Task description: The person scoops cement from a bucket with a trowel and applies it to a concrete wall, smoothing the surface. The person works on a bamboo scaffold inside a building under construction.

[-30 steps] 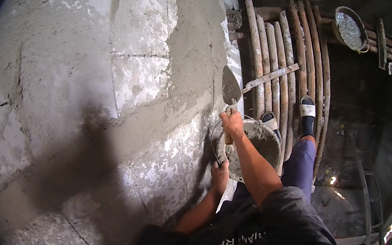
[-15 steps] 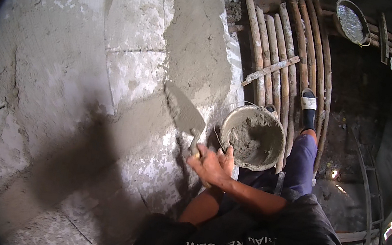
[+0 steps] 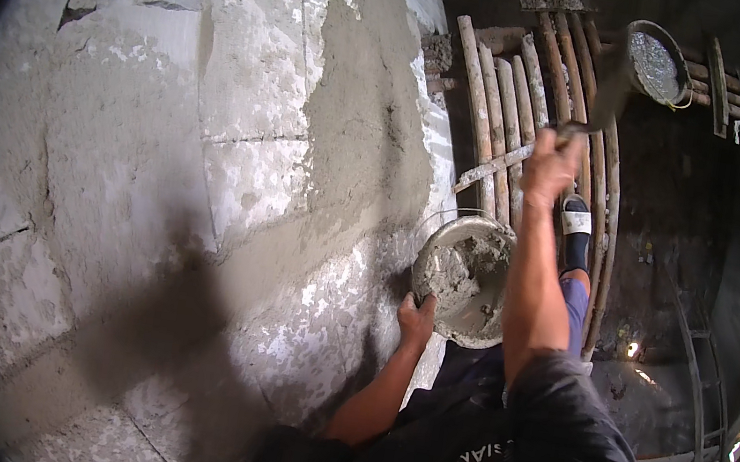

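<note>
My left hand (image 3: 416,321) grips the near-left rim of a round mortar bucket (image 3: 426,267), thumb over the edge. Wet grey mortar (image 3: 450,280) sits inside, heaped toward the left, and my right forearm hides part of the bucket's right side. Beyond the bucket, my right hand (image 3: 551,169) is raised with its fingers wrapped around the handle of a trowel (image 3: 610,99). The trowel's blade points away and is smeared by motion, so I cannot tell whether mortar is on it. To the left, the block wall (image 3: 250,176) carries a broad patch of fresh mortar (image 3: 368,108).
A platform of round wooden poles (image 3: 515,91) lies ahead, a cross strip over it. My sandalled foot (image 3: 577,220) rests on the poles. Another bucket (image 3: 656,68) with shiny grey contents stands at the far right. A ladder (image 3: 698,372) is at the right.
My right hand has swung from the wall beside the bucket to the far right, carrying the trowel over the poles. My left hand stays on the bucket's rim.
</note>
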`<move>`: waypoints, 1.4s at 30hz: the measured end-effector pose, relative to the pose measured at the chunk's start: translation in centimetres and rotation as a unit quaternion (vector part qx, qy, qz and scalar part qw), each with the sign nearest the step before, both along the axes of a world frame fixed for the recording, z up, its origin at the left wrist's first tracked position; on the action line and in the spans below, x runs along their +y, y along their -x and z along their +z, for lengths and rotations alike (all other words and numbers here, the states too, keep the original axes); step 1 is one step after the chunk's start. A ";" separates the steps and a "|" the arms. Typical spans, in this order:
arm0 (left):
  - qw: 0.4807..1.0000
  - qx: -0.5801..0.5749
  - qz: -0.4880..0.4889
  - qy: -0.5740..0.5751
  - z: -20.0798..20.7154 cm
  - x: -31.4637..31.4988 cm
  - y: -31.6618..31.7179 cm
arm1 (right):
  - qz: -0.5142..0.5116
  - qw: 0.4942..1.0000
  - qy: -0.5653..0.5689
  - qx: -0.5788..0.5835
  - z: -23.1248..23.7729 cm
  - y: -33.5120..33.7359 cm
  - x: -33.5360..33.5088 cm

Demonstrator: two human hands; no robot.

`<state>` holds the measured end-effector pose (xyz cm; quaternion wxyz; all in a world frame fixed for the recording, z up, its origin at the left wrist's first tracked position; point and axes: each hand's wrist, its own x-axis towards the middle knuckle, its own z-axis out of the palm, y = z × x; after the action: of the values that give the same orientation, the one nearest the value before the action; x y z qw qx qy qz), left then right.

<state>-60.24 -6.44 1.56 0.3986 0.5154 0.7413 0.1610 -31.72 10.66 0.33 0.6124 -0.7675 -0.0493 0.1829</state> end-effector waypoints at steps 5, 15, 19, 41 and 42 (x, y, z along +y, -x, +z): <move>0.998 -0.014 0.048 -0.049 -0.8 1.9 -0.4 | 0.506 0.854 0.117 -0.002 3.9 7.4 -4.5; 0.999 -0.035 -0.008 -0.010 10.7 8.2 -8.6 | 0.759 0.573 0.286 0.114 10.3 -7.0 -14.3; 0.993 -0.106 -0.023 0.045 16.8 12.1 -13.4 | 0.771 0.537 0.273 -0.208 10.0 -3.3 -9.2; 0.957 -0.011 -0.240 -0.161 19.5 16.3 -25.1 | 0.669 0.622 0.319 -0.252 14.8 -16.4 -9.6; 0.954 -0.013 -0.252 -0.161 20.4 16.0 -25.6 | 0.686 0.603 0.328 -0.243 14.2 -15.3 -10.3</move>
<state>-34.60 9.56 22.01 0.3473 0.7405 0.5466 0.1794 -16.39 0.37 14.55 -0.0200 -0.6743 -0.6445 0.3600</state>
